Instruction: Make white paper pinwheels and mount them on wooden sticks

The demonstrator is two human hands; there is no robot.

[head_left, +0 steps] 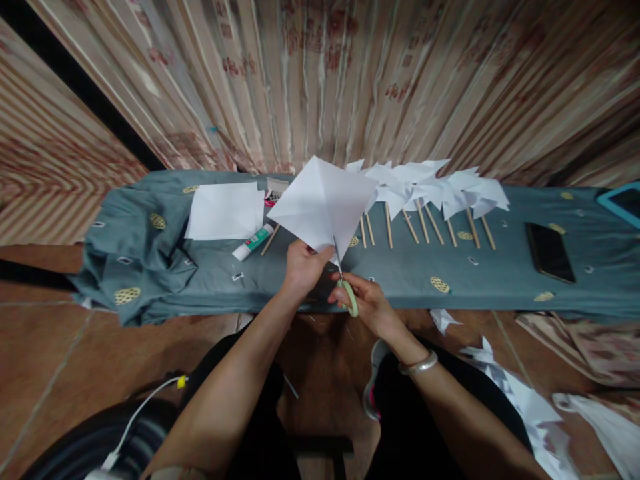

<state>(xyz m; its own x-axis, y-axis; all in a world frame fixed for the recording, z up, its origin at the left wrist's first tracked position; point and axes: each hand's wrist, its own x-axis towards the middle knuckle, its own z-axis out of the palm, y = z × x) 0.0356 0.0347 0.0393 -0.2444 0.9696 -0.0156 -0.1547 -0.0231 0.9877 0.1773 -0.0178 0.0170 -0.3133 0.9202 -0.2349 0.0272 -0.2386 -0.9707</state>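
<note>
My left hand [303, 267] is closed on the lower corner of a creased white paper square [323, 203], held up like a diamond over the bench. My right hand [364, 303] grips green-handled scissors [347, 290] whose blades point up into the paper's bottom corner along a fold line. Both hands hover in front of the near edge of the low bench covered in a grey-blue cloth [210, 267].
A row of finished white paper pinwheels on wooden sticks [430, 193] lies to the right. A stack of white sheets [225, 210], a glue tube [253, 243] and a small box lie left. A black phone [549, 252] rests far right. Paper scraps [520, 393] litter the floor.
</note>
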